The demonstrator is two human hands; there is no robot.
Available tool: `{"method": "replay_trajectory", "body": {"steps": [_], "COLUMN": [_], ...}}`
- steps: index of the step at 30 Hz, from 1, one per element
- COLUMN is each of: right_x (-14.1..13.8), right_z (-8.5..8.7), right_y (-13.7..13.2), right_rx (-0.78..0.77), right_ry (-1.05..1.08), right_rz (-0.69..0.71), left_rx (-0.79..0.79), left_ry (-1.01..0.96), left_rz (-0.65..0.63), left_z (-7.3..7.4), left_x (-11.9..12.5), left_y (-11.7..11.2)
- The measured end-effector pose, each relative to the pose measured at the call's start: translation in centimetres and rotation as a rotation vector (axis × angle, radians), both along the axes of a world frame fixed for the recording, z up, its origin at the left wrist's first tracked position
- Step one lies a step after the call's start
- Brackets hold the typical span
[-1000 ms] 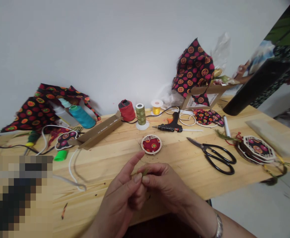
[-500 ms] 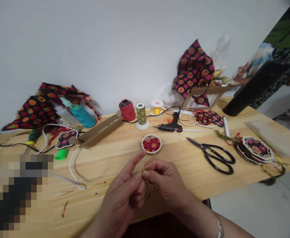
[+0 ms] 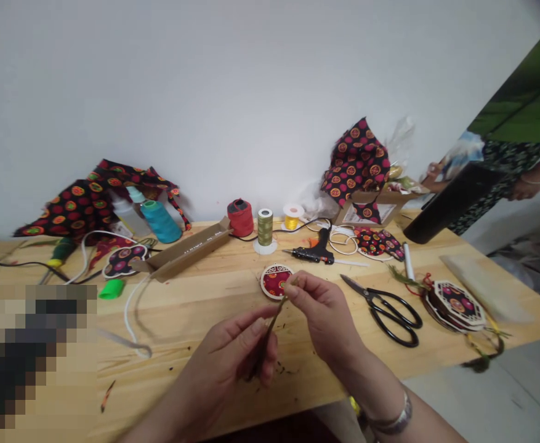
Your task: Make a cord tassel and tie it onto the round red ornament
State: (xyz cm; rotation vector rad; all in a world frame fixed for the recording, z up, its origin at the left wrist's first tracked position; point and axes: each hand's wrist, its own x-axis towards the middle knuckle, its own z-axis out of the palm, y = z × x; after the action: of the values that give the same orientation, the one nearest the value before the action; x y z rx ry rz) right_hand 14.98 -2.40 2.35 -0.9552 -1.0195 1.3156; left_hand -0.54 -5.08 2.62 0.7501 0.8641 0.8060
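Observation:
My left hand (image 3: 235, 347) is closed around the lower part of a bundle of olive-green thread (image 3: 273, 323), which darkens inside the fingers. The upper end is pinched between thumb and finger of my right hand (image 3: 327, 314), so the bundle stretches slantwise between both hands. Just behind my right fingertips lies a round wooden-framed ornament (image 3: 272, 284) with red patterned fabric, partly covered by them. Black-handled scissors (image 3: 392, 314) rest to the right, blades pointing up and left.
Behind stand red (image 3: 241, 218), olive (image 3: 265, 227) and yellow thread spools (image 3: 293, 216), near a glue gun (image 3: 316, 249). An open cardboard box (image 3: 191, 249) lies left. Octagonal ornaments (image 3: 457, 306) are stacked right. A person (image 3: 510, 135) stands beyond a black cylinder (image 3: 449, 203).
My right hand has moved up and away from my left, drawing the olive-green thread out into view between them. Earlier both hands were pinched together. The camera view has shifted slightly.

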Motion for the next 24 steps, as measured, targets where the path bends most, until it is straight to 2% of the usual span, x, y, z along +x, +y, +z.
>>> {"method": "replay_trajectory", "body": {"steps": [7, 10, 15, 17, 18, 21, 24], "right_x": [1.8, 2.4, 3.1, 3.3, 3.4, 3.5, 3.2], "right_z": [0.9, 1.1, 1.8, 2.2, 2.5, 3.5, 4.6], "right_y": [2.2, 2.7, 3.0, 3.0, 2.9, 2.5, 2.0], "right_rx": [0.035, 0.042, 0.086, 0.106, 0.119, 0.17, 0.206], "right_ry": [0.008, -0.005, -0.047, -0.072, -0.095, -0.211, -0.339], "right_rz": [-0.112, -0.142, -0.165, -0.159, -0.153, -0.134, -0.103], "left_rx": [-0.094, -0.078, 0.221, 0.395, 0.492, 0.727, 0.741], "left_ry": [0.131, 0.163, 0.451, 0.577, 0.632, 0.744, 0.771], "left_rz": [-0.02, -0.018, -0.036, 0.012, 0.08, 0.295, 0.33], "left_z": [-1.2, -1.5, -2.1, -2.2, -2.1, -0.9, 1.4], "left_x": [-0.8, -1.0, -1.4, -1.6, -1.7, -1.8, -1.4], "left_y": [-0.4, -0.3, -0.6, -0.9, -1.0, -1.0, -0.3]}}
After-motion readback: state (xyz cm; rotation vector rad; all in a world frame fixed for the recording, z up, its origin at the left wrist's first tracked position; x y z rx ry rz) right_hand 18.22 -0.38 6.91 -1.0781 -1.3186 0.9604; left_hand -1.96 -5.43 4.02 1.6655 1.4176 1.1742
